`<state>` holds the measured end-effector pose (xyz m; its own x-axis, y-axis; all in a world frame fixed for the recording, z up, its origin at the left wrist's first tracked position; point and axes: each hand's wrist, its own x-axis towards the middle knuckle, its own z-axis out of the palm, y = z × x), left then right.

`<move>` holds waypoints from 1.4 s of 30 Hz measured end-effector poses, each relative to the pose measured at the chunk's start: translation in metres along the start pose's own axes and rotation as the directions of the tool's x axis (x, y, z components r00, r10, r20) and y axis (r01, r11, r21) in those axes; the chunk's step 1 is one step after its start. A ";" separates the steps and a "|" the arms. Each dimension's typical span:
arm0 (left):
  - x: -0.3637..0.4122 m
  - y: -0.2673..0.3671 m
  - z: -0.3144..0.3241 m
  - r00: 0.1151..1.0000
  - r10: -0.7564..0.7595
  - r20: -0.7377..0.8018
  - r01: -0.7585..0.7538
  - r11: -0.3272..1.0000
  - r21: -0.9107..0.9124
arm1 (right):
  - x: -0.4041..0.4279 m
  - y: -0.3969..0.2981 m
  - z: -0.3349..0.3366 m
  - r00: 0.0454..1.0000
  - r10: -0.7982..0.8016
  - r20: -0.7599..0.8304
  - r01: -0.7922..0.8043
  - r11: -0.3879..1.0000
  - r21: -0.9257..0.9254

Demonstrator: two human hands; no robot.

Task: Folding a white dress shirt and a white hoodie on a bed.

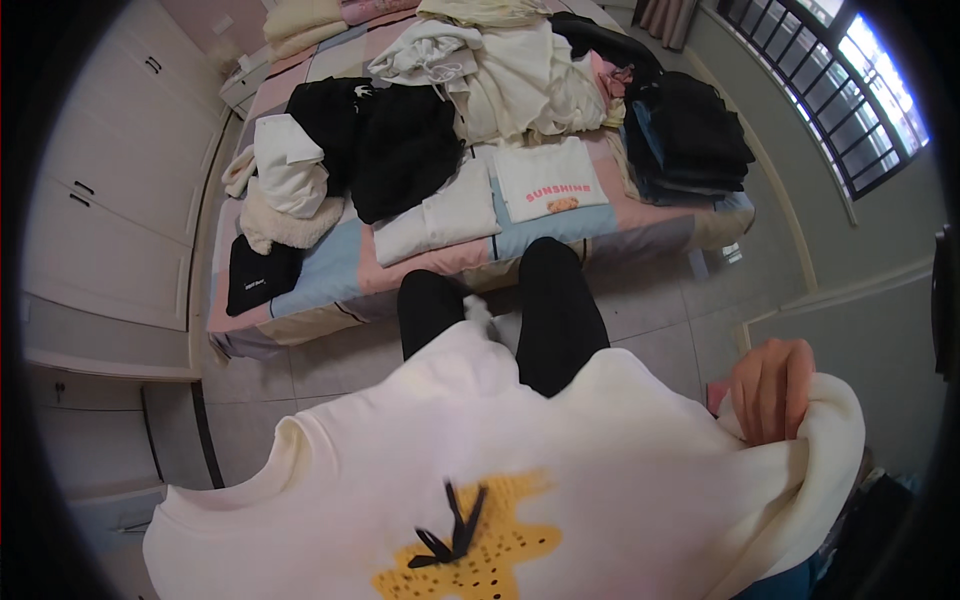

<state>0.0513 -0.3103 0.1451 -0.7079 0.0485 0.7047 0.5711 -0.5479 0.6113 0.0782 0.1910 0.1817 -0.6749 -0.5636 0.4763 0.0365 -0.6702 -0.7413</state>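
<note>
A cream-white sweatshirt (615, 465) with a yellow and black print is spread across my lap, its round collar towards the left. At its right side, my right hand (772, 390) grips a bunched fold of the fabric with curled fingers. My left hand is out of view. Beyond the sweatshirt show my knees in black trousers (559, 315), near the edge of the bed (555, 227). On the bed, a folded white T-shirt (551, 169) with pink lettering lies beside a folded white garment (442, 214).
A heap of white clothes (517, 75) lies farther back, with black garments (409, 142) to its left. Folded dark trousers (694, 124) are stacked at the bed's right. A fleecy cream garment (289, 217) and a folded black item (262, 274) lie left. White wardrobe doors (112, 165) line the left wall.
</note>
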 end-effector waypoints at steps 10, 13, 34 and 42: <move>0.028 -0.067 -0.063 0.776 -0.518 -0.360 0.440 0.853 -0.280 | -0.056 0.110 -0.106 0.266 -0.081 -0.961 -0.356 0.918 -0.176; 0.010 -0.128 -0.058 0.574 -0.712 -0.405 0.695 0.685 -0.219 | -0.079 0.169 -0.161 0.313 0.039 -0.949 -0.621 0.764 -0.174; -0.053 -0.213 -0.069 0.117 -0.848 -0.517 0.981 0.181 -0.076 | -0.065 0.157 -0.128 0.347 -0.031 -0.937 -0.639 0.724 -0.260; -0.013 -0.132 -0.052 0.334 -0.829 -0.449 0.751 0.522 -0.404 | -0.034 0.089 -0.119 0.399 -0.127 -0.908 -0.159 0.966 -0.205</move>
<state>-0.0362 -0.2820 0.0369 -0.8964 0.0955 -0.4329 -0.4019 -0.5869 0.7029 0.0164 0.2081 0.0436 -0.9432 0.2990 -0.1452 -0.0087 -0.4588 -0.8885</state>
